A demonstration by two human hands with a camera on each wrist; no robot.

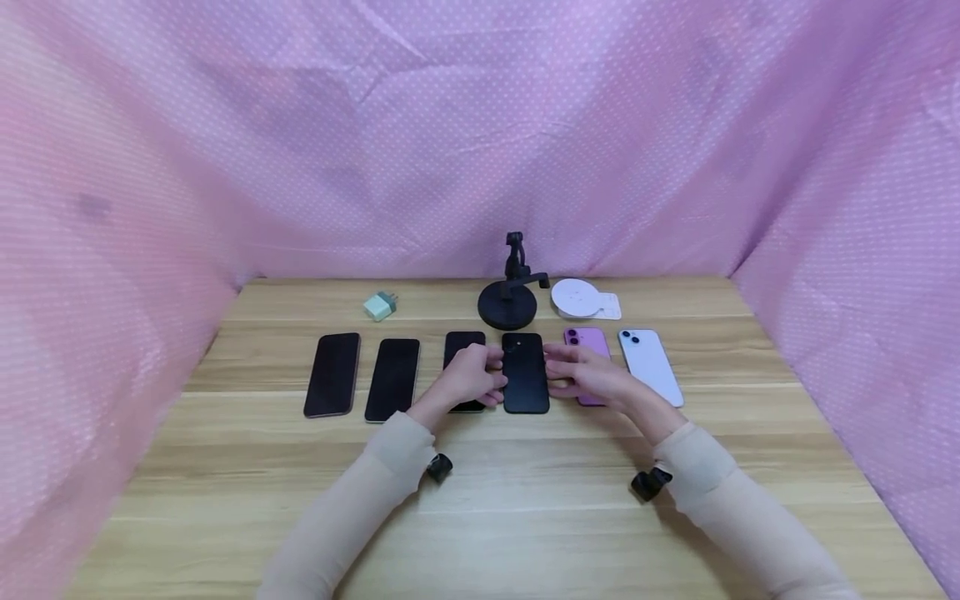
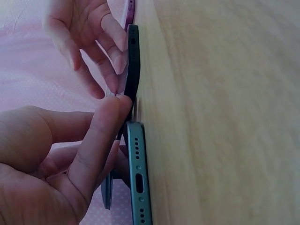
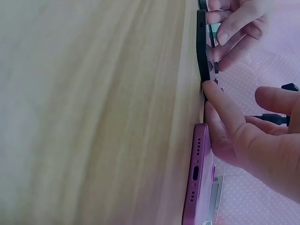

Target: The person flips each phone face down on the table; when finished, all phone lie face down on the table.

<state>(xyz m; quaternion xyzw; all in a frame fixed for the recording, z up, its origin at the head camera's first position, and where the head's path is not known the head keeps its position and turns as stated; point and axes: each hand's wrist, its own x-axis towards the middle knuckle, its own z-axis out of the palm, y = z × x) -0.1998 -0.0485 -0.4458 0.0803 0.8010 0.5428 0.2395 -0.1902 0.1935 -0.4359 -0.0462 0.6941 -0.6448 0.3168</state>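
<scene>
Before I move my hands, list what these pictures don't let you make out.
- Black phone, head view: its screen, because its back faces the camera.
- Third phone from the left, head view: part of its face, behind the left hand.
- Purple phone, head view: part of its back, behind the right hand.
- White card, head view: its marks are too small to read.

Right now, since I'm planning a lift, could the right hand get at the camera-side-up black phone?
Likely yes: the right hand is right beside the black phone, with nothing visible between them.
</scene>
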